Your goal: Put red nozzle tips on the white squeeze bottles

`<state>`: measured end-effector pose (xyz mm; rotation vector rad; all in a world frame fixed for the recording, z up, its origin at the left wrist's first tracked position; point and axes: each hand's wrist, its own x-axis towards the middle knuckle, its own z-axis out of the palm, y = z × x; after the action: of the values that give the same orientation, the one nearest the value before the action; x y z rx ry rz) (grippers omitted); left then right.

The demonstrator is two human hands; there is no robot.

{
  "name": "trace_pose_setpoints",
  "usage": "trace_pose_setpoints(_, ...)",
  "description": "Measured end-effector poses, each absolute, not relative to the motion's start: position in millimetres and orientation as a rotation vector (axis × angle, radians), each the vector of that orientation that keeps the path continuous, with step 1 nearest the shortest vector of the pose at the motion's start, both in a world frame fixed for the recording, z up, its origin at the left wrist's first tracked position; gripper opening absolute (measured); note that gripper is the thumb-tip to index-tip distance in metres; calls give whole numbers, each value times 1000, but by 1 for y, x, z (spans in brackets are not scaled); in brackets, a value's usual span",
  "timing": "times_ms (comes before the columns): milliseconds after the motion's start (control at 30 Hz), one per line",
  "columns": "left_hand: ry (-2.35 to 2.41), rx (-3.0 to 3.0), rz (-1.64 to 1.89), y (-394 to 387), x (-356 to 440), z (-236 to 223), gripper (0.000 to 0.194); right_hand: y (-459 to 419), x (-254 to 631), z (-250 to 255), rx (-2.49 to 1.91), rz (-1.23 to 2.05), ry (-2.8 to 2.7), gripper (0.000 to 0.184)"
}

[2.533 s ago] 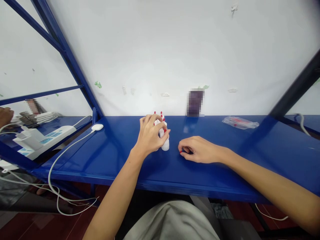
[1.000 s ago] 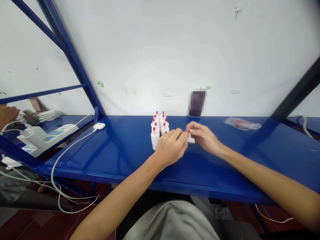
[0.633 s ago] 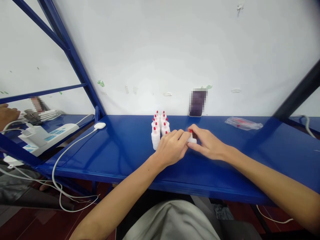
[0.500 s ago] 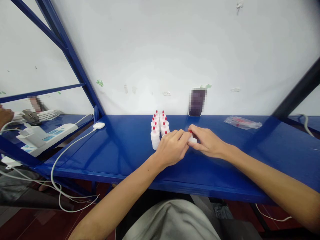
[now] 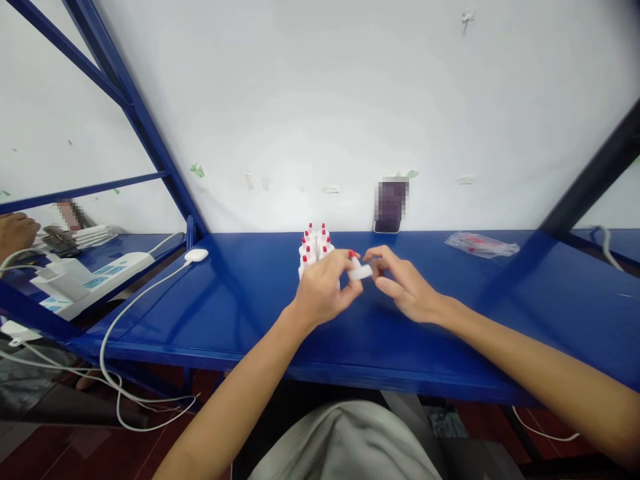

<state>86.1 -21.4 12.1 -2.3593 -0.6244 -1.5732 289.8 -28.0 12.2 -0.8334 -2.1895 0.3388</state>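
My left hand (image 5: pixel 323 290) pinches a small white bottle with a red cap (image 5: pixel 358 269), tilted on its side just above the blue shelf (image 5: pixel 240 300). Close to the bottle's right end hovers my right hand (image 5: pixel 400 283), fingers curled and slightly apart, holding nothing I can see. A cluster of several upright white bottles with red caps (image 5: pixel 313 245) stands right behind my left hand, partly hidden by it.
A dark phone (image 5: pixel 391 207) leans on the white wall. A clear plastic bag (image 5: pixel 481 245) lies at the right. A white puck with cable (image 5: pixel 195 255) and a power strip (image 5: pixel 85 277) are at the left. Another person's hand (image 5: pixel 15 232) shows at the far left.
My left hand has carried the bottle leftward toward the cluster and tipped it. My right hand has come off the bottle and loosened.
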Motion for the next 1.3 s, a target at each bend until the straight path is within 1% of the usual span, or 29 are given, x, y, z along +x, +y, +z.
trace_pose_setpoints(100,-717,-2231,-1697,-17,73,20,14,-26,291,13,-1002,208,-2095,33)
trace_pose_setpoints(233,-837,-2083,-1733,-11,61,24,13,-24,292,15,-1099,216,-2039,27)
trace_pose_setpoints(267,-860,-2062,-1726,-10,59,25,13,-24,291,15,-1106,229,-2039,26)
trace_pose_setpoints(367,-855,-2093,-1632,-9,56,26,23,-24,289,15,-1113,273,-2048,25)
trace_pose_setpoints(433,-835,-2123,-1571,-10,56,27,25,-25,288,14,-1109,299,-2050,25)
trace_pose_setpoints(633,-833,-2217,-1563,-15,56,33,25,-24,288,12,-1084,330,-2126,26)
trace_pose_setpoints(867,-873,-2170,-1557,-13,58,31,16,-23,287,11,-1079,341,-2262,29)
trace_pose_setpoints(933,-902,-2181,-1521,-13,58,30,16,-23,286,10,-1071,343,-2291,29)
trace_pose_setpoints(1100,-969,-2259,-1355,-14,57,30,27,-24,286,10,-1058,342,-2335,26)
trace_pose_setpoints(1300,-1031,-2269,-1226,-15,57,29,20,-24,285,11,-1053,346,-2353,26)
